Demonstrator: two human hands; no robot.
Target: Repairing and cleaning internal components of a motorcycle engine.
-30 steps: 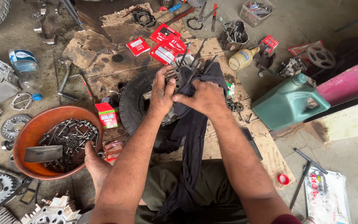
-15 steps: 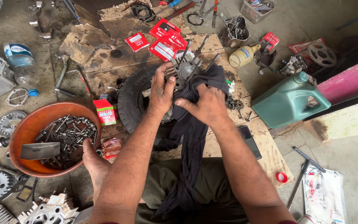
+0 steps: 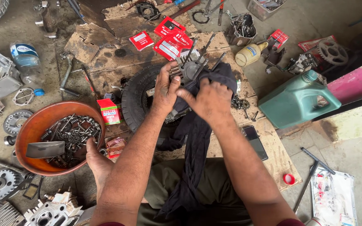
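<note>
Two hands on grey metal engine block with long studs [image 3: 191, 69], atop black rubber tyre [image 3: 137, 100] at cardboard's far edge. Your left hand [image 3: 164, 90] braces it, fingers together; right hand [image 3: 210, 100] presses dark cloth [image 3: 197, 138]. Wiping step, likely; next, shift cloth between studs.

Both forearms are bare right up past the elbows, with dark maroon sleeve edges just peeking in at the bottom corners of the frame, one by each upper arm. The left hand [image 3: 164, 90] and right hand [image 3: 209, 100] are bare too, no gloves, and there's no watch or rings that I can make out. Lower down there's olive-green trousers [image 3: 214, 188] across the lap, plain fabric, a bit creased. A bare foot [image 3: 99, 161] shows at the left.
</note>
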